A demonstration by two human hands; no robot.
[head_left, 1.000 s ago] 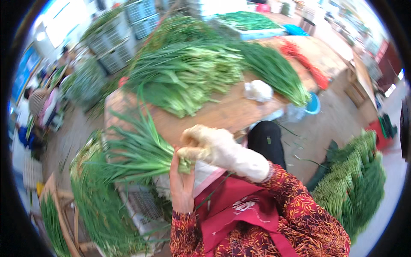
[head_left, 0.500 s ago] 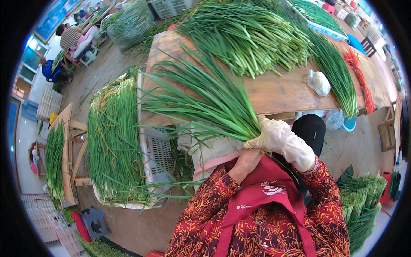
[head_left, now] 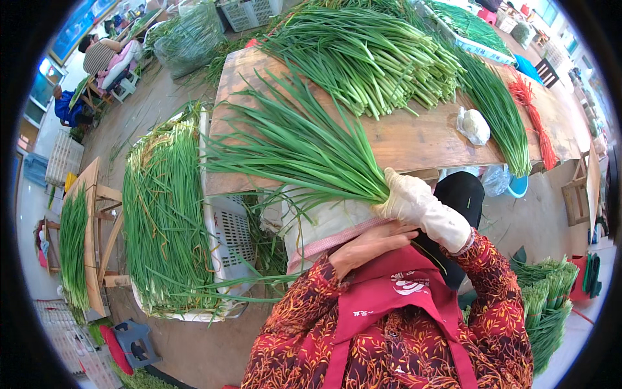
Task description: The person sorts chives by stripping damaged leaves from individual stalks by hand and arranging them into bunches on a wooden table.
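A loose bunch of long green chives (head_left: pixel 324 155) is gripped near its base by my right hand (head_left: pixel 414 202), which wears a pale glove. The leaves fan out to the left across the edge of the wooden table (head_left: pixel 414 146); their lower ends are hidden behind the glove and wrist. Just below the glove, my bare left hand (head_left: pixel 369 247) lies above the red apron (head_left: pixel 395 285) with its fingers stretched to the right. Nothing shows in it. A white sack (head_left: pixel 317 223) with a pink stripe lies beneath the leaves.
A big chive pile (head_left: pixel 369 58) covers the table's far side. A white wad (head_left: pixel 474 126), a narrow chive bundle (head_left: pixel 499 107) and red ties (head_left: pixel 535 120) lie to its right. A heaped white crate (head_left: pixel 227 227) stands left; tied bundles (head_left: pixel 547 292) stand at lower right.
My left hand has let go of the chives' base and slid slightly down and left, its fingers now straightened. My right hand still holds the bunch. The whole view has shifted a little.
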